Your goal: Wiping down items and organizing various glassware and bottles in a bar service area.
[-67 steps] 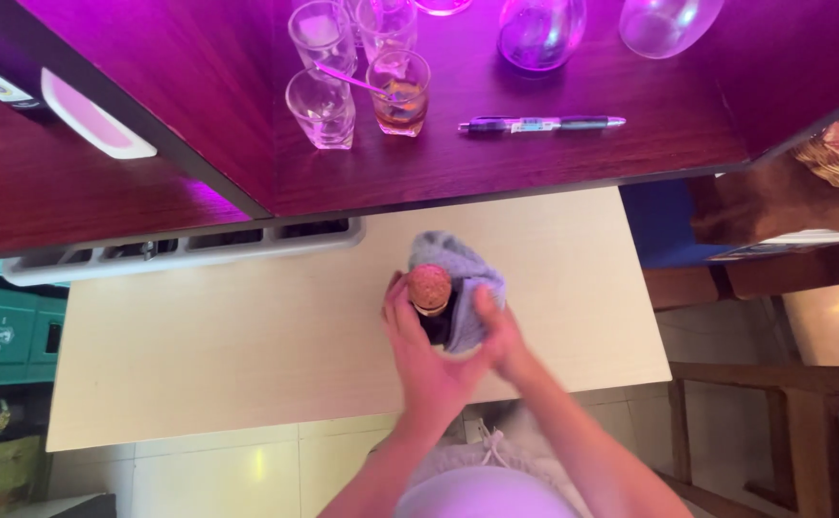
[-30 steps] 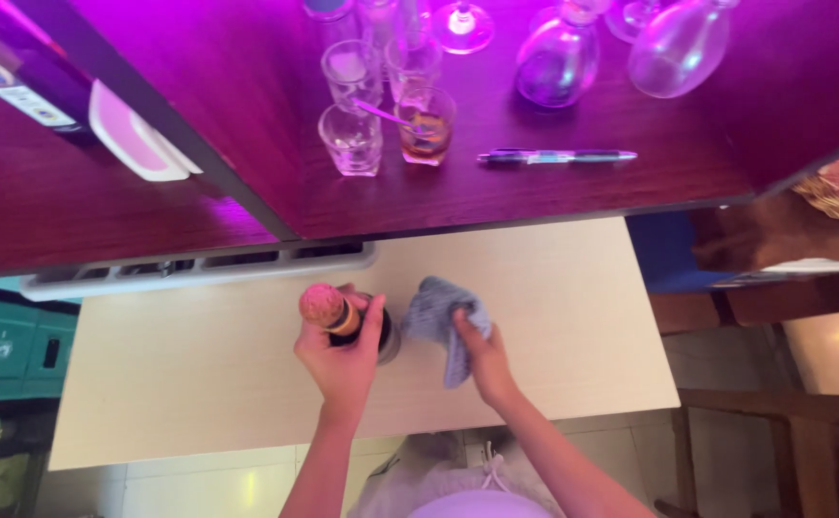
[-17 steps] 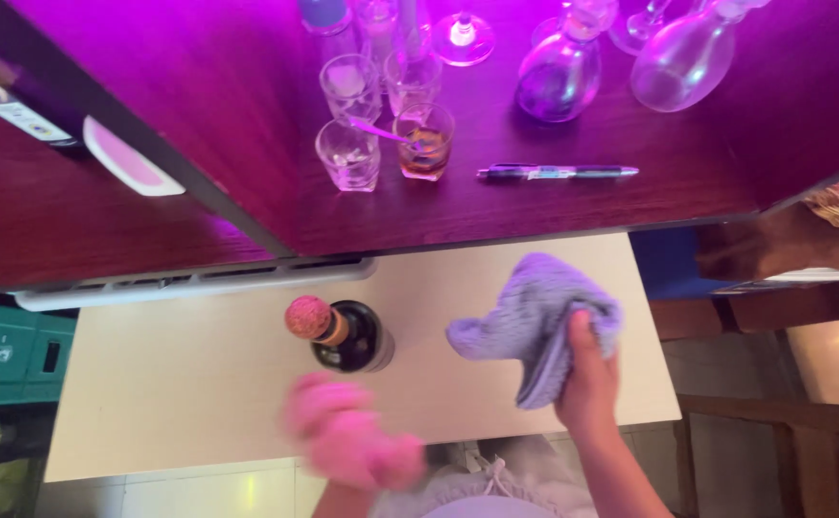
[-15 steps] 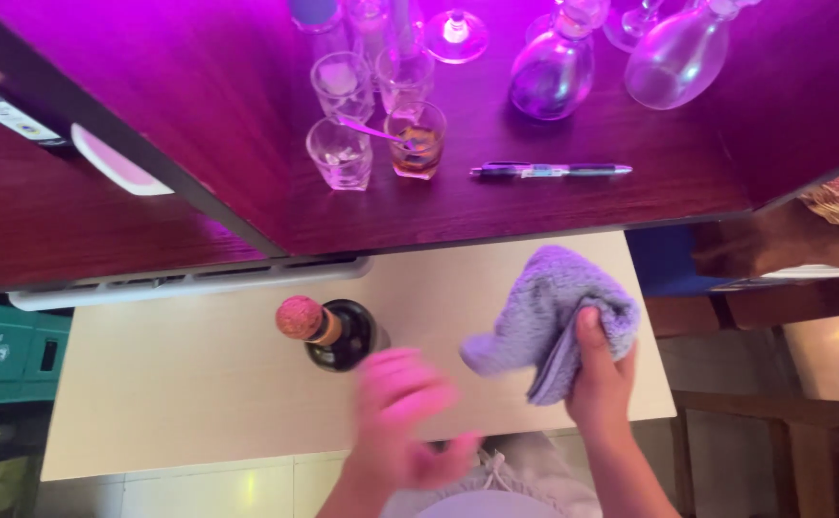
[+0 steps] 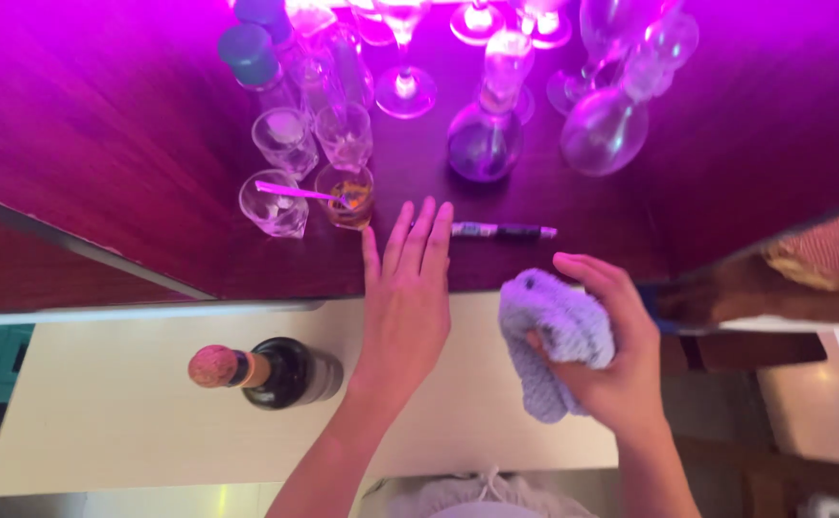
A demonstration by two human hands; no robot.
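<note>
1. While it hangs over the near edge of the pale counter (image 5: 103, 422), the right hand (image 5: 606, 350) is curled tight around a bunched lilac cloth (image 5: 554, 336), thumb underneath and fingers wrapped over the top.
2. Left of it, a dark bottle (image 5: 280, 372) with a cork top stands on the pale counter, apart from both hands.
3. Flat and empty, the left hand (image 5: 408, 302) stretches forward with its fingers straight and close together, the tips lying over the edge of the dark wooden bar top (image 5: 103, 144).
4. Just beyond those fingertips lies a pen (image 5: 501, 230).
5. Farther back, short glasses (image 5: 290, 168) stand in a group, one with amber liquid, and stemmed glasses (image 5: 405, 58) catch the pink light.
</note>
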